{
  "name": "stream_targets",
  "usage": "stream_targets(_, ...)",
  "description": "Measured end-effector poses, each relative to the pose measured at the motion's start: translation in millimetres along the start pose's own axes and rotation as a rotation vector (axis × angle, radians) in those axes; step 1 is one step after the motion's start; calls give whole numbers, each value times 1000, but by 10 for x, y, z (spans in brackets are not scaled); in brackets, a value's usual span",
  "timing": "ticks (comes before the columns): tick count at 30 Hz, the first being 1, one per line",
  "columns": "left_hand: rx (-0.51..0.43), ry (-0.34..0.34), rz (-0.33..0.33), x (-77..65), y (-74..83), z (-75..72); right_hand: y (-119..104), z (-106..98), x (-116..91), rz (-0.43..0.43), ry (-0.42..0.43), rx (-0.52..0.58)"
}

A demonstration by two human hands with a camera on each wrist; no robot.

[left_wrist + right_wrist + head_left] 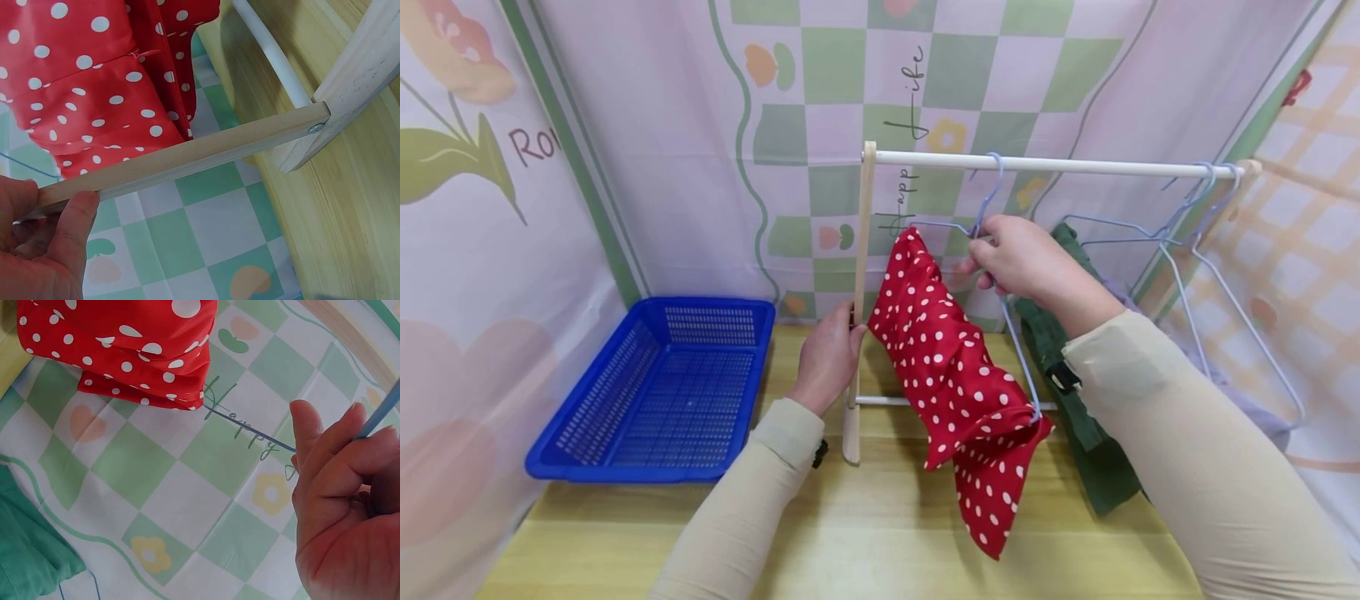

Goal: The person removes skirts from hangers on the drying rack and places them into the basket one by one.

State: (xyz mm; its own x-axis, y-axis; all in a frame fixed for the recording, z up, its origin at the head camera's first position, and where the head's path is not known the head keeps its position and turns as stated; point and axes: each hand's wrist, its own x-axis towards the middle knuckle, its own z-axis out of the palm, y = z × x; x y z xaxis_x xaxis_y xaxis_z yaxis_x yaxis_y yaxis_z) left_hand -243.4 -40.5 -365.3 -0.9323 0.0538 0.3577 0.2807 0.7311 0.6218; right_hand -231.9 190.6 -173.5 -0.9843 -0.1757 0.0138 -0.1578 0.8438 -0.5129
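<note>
In the head view, my right hand (1026,260) pinches a blue wire hanger (996,179) just below its hook, which loops over the white rod (932,158) of a small clothes rack. Red cloth with white polka dots (936,358) hangs tilted from this hanger, folded and drooping toward the table. My left hand (827,358) grips the rack's wooden upright (863,233) at the left end. The left wrist view shows thumb and fingers around that wooden bar (187,156). In the right wrist view, curled fingers hold the blue wire (381,411), and the dotted cloth (125,356) hangs apart from them.
A blue plastic basket (688,475) stands left of the rack on the wooden table (850,533). Further right on the rod hang other wire hangers (1247,308), with green cloth (1097,467) and pale purple cloth (1255,408). A printed curtain (827,192) stands behind.
</note>
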Motion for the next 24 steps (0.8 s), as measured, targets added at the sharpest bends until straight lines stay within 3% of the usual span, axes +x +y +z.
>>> stream_targets(24, 14, -19, -14, -3, 0, -4, -105, 48, 16, -20, -18, 10)
